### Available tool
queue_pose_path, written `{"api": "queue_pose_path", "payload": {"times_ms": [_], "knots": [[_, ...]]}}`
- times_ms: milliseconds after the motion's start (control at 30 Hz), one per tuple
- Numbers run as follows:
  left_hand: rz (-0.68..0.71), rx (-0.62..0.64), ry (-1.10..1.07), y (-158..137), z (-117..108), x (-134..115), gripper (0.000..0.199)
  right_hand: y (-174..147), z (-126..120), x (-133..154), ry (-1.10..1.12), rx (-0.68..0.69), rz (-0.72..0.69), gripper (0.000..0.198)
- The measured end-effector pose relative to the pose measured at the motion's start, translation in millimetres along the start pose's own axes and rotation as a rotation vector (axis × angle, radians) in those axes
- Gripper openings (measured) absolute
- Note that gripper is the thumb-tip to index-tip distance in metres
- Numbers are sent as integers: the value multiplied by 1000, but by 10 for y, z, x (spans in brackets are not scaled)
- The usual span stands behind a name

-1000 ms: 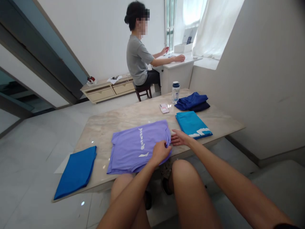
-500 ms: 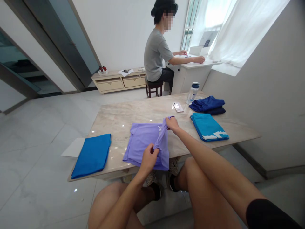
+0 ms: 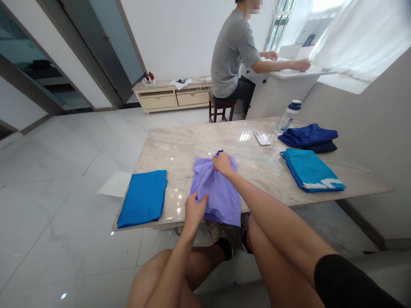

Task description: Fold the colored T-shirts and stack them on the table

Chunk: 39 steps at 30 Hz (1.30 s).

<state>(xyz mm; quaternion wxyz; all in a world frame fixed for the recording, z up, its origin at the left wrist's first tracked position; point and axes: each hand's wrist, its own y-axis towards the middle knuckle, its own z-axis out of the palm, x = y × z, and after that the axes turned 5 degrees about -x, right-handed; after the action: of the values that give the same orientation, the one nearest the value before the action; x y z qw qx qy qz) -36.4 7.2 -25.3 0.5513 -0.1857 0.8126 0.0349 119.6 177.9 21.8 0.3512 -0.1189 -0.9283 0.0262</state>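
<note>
Right hand point(image 3: 222, 162) and left hand point(image 3: 195, 208) on a purple garment point(image 3: 221, 198), near edge of the counter point(image 3: 180, 143).
The right, closed, pinches a far fold; the left, half-curled, grips the near left side. Blue folded cloth point(image 3: 143, 198) lies left; teal folded cloth point(image 3: 311, 166), right.

Rectangular purple cloth garment point(image 3: 221, 199): folded narrower now.
Right hand point(image 3: 222, 162): brought leftward, gripping its far edge.
Left hand point(image 3: 195, 209): nearer its left side.

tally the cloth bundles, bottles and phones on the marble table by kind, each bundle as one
Cloth bundles: 4 (purple bundle, bright blue bundle, turquoise bundle, dark blue bundle)
Bottle: 1
Phone: 1
Total: 6
</note>
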Motion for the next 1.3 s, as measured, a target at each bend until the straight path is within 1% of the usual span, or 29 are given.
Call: {"api": "queue_pose_path", "payload": {"times_ms": [133,267,367,467,567,667,767,867,933,967,1033,1067,1133,1233,1300], "knots": [[14,-17,204,6,-169,33,37,13,158,80,12,17,-16,31],[25,-27,281,29,-261,92,36,4,330,127,46,32,-37,31],[16,-16,372,53,-301,127,34,-20,432,189,101,88,-74,33],[17,11,545,74,-359,129,33,-46,456,229,158,163,-121,39],[16,28,691,103,-425,104,35,-39,352,153,149,166,-149,41],[13,52,782,146,-478,67,37,1,110,-60,95,125,-131,33],[15,91,904,186,-526,35,39,16,-202,-340,45,108,-67,25],[11,117,1003,211,-562,9,39,-48,-453,-599,15,139,28,22],[61,99,981,238,-554,-19,34,-131,-538,-730,15,185,98,24],[102,81,932,263,-534,-40,32,-177,-556,-781,22,212,133,24],[145,55,756,348,-462,-104,32,-266,-557,-857,45,265,201,21],[137,50,660,408,-414,-143,34,-303,-548,-884,61,288,231,18],[74,50,515,560,-311,-223,37,-358,-525,-921,105,331,281,18],[-7,38,435,800,-182,-297,34,-394,-492,-947,174,388,335,26],[-60,47,381,915,-132,-297,31,-397,-462,-950,191,408,363,27]]}}
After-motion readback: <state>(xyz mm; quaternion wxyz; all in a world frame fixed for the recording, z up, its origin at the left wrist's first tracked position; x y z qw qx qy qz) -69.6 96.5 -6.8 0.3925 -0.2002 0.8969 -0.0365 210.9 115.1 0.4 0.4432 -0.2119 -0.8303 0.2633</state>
